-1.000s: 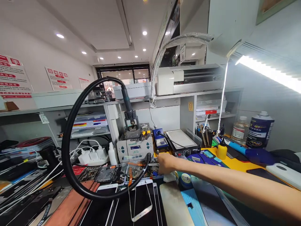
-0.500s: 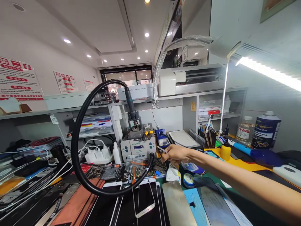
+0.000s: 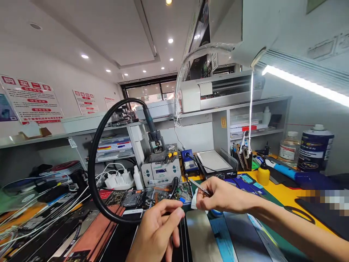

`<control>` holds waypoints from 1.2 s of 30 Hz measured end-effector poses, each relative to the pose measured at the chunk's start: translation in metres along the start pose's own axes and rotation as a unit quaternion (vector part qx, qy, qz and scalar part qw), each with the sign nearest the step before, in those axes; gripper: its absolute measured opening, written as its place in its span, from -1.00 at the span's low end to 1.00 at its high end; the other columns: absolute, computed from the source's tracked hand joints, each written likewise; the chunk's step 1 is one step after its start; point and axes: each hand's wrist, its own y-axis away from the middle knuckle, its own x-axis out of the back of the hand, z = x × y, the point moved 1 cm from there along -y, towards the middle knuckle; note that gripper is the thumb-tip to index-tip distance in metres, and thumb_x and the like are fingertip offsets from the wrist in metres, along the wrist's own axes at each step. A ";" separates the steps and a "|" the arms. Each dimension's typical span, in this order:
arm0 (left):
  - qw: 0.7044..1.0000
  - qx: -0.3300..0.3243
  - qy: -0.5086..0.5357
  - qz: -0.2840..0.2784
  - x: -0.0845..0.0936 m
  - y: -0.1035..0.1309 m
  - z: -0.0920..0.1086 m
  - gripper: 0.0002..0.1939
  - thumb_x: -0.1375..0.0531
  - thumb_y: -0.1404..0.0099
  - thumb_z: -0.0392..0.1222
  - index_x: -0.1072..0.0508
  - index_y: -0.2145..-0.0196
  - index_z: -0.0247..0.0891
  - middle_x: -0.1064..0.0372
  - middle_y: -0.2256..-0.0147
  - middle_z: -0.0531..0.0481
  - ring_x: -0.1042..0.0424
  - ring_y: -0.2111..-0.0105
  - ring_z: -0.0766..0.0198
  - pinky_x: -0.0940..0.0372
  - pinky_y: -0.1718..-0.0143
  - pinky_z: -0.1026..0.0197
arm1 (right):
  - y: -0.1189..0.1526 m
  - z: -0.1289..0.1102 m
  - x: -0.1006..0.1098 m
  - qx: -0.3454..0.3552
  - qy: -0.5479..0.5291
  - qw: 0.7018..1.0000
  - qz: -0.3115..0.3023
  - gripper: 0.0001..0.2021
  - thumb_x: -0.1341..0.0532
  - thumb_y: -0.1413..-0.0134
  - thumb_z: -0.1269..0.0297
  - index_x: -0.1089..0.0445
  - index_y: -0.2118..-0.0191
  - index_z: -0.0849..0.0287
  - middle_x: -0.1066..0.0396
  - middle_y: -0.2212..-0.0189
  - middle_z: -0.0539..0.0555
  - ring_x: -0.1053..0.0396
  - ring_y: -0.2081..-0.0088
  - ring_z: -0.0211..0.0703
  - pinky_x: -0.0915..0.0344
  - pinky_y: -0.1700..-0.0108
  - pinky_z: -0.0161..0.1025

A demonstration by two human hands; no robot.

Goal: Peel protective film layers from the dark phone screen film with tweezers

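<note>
My right hand pinches slim grey metal tweezers, whose tapered end points to the upper left. Lower and to the left, my left hand is raised with curled fingers, thumb and forefinger tips close together. Whatever it may hold is too small or hidden to make out. Behind the left hand lie dark phone screens, one with a white edge. Between the hands and below lies a shiny metallic panel, with a blue sheet to its right. Circuit boards fill a clear tray beyond.
A looping black hose rises from the hot-air station at the left. A blue soldering unit, a yellow bottle and a large can stand farther back. White cables and a power strip crowd the left side.
My left hand has come into view at the lower middle. My right hand has drawn back and lower with the tweezers. The view has shifted slightly.
</note>
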 end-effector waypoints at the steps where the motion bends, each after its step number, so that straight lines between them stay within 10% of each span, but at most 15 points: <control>1: 0.999 -0.028 0.023 -0.029 -0.011 -0.014 0.008 -0.50 -0.17 -0.25 0.19 -0.42 0.09 -0.30 -0.38 0.59 0.06 -0.15 0.77 0.46 -0.02 0.76 0.38 | 0.005 0.000 0.000 0.011 0.003 1.000 0.006 -0.86 -0.22 0.07 0.38 -0.27 0.56 0.22 -0.06 0.63 -0.16 0.09 0.56 -0.40 0.17 0.55 -0.35; 8: 0.997 -0.055 0.008 -0.045 -0.049 -0.049 0.020 -0.67 -0.18 -0.27 0.01 -0.44 0.41 -0.37 -0.35 0.63 0.04 -0.15 0.76 0.48 -0.03 0.77 0.44 | 0.018 0.011 0.005 0.035 0.003 0.999 0.017 -0.85 -0.18 0.07 0.40 -0.21 0.58 0.20 -0.03 0.62 -0.16 0.09 0.54 -0.38 0.14 0.52 -0.34; 36: 0.999 -0.041 0.014 -0.033 -0.032 -0.051 0.009 -0.69 -0.17 -0.29 -0.06 -0.46 0.50 -0.34 -0.41 0.56 0.03 -0.26 0.72 0.48 -0.16 0.71 0.43 | 0.012 0.013 0.001 -0.009 0.037 0.999 0.028 -0.94 -0.17 0.11 0.41 -0.34 0.54 0.23 -0.11 0.60 -0.12 0.00 0.52 -0.34 0.08 0.51 -0.34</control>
